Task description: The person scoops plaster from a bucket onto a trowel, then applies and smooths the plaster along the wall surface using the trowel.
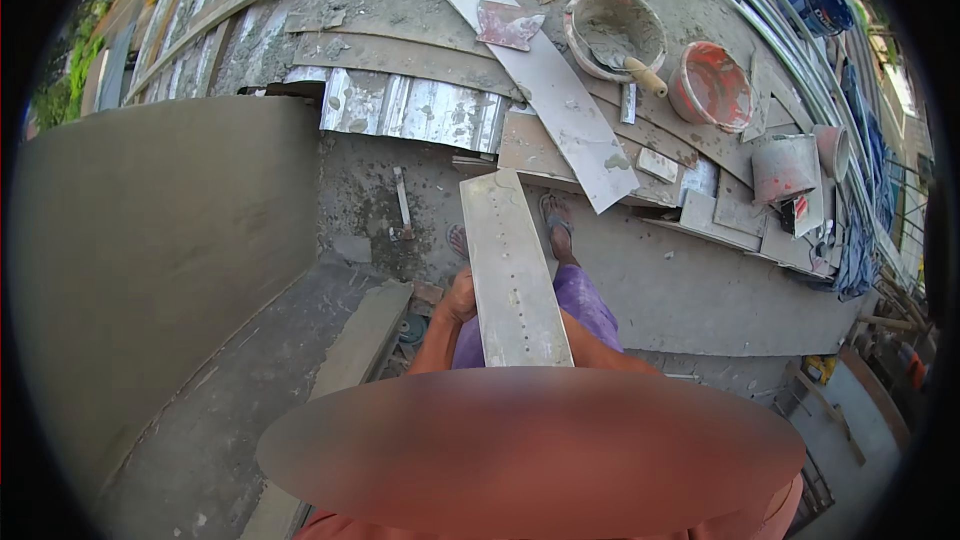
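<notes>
My left hand (459,297) grips the left edge of a long pale board (512,255), its fingers curled. The board is held in front of my body, its far end angled slightly left, with a line of small dark holes or marks along its middle. My right forearm (600,345) reaches behind the board's right side, which hides that hand and its fingers. Below the board are my purple shorts (590,305) and sandalled feet (560,220).
Ahead lies a cluttered ledge of boards and metal sheet (410,105), holding a mortar bucket (600,30) with a wooden-handled tool, an orange bucket (710,85), more buckets (783,170) and a loose white plank (570,130). A grey wall (170,240) stands left; metal rods run along the right.
</notes>
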{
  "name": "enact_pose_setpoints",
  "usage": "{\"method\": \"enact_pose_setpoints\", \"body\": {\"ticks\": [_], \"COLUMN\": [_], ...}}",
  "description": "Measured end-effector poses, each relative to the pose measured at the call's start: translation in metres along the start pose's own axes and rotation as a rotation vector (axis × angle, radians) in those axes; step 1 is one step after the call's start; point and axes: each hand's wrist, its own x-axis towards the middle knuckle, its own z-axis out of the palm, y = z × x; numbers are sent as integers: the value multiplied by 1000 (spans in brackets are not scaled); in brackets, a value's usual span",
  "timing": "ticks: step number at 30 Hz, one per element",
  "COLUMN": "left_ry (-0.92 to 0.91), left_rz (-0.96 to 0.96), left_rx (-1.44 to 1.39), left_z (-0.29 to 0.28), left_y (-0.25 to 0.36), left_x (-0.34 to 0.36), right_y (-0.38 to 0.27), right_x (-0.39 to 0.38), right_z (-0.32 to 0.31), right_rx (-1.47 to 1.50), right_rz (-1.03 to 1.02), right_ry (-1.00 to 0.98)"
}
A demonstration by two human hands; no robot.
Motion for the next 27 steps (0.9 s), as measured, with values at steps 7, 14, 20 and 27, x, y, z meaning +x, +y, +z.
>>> {"method": "enact_pose_setpoints", "body": {"ticks": [7,14,20,27], "left_ry": [-25,61,24,-8], "left_rz": [156,126,165,215], "left_rx": [33,-47,-131,-143], "left_z": [62,70,75,52], "left_y": [-28,-57,-45,-15], "left_x": [62,95,103,99], "right_y": [-61,-88,-108,-238], "right_x": [-66,-98,-85,-75], "right_z": [-3,2,26,41], "right_rx": [-261,-498,-760,-1572], "right_rz": [-30,-81,-154,74], "right_ry": [162,352,457,449]}}
